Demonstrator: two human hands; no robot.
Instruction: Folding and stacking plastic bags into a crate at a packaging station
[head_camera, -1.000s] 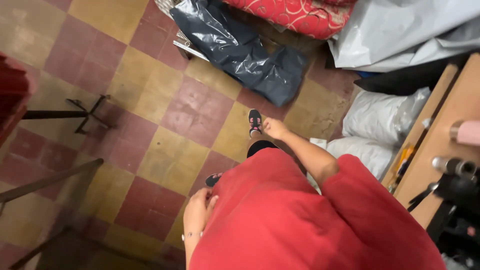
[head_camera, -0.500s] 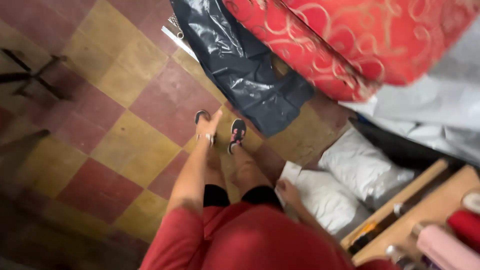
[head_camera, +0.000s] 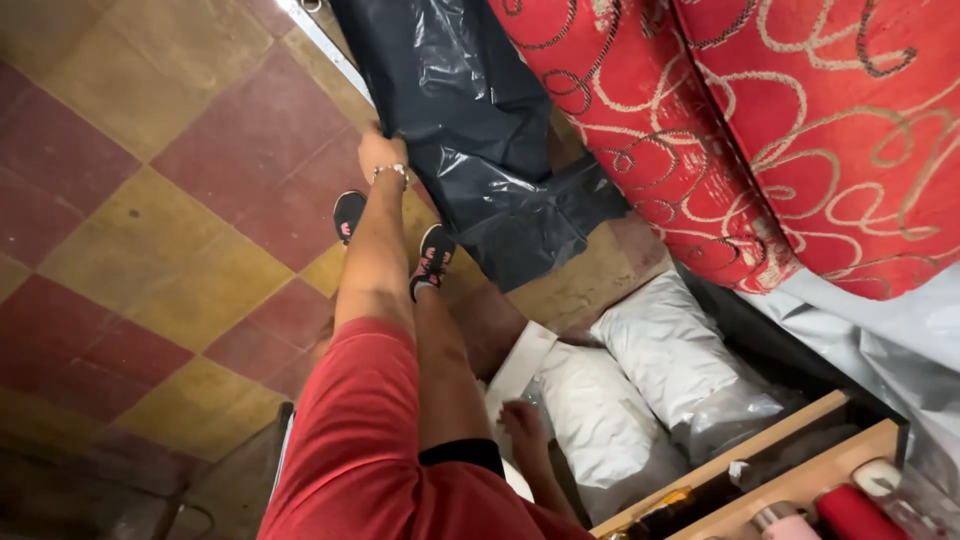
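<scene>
The black plastic bag (head_camera: 480, 150) lies crumpled on the checkered floor (head_camera: 150, 200), draped against the edge of a red fabric bundle with cream swirls (head_camera: 760, 130). The left hand (head_camera: 382, 155), a bracelet at its wrist, reaches out at arm's length and touches the bag's left edge; its fingers are hidden under the hand, so I cannot tell whether they pinch the plastic or only rest on it. Just below, two feet in dark shoes with pink marks (head_camera: 432, 260) stand on the tiles. The right hand (head_camera: 520, 418) hangs low with its fingers loosely curled, touching the edge of a white plastic package (head_camera: 598, 412). A second white package (head_camera: 665, 345) lies just beside it, and a flat white carton (head_camera: 518, 368) leans next to the leg. At the lower right, a wooden shelf (head_camera: 800, 475) carries spools, one red (head_camera: 855, 512), and grey sheeting (head_camera: 900, 330) lies beneath the red bundle.
</scene>
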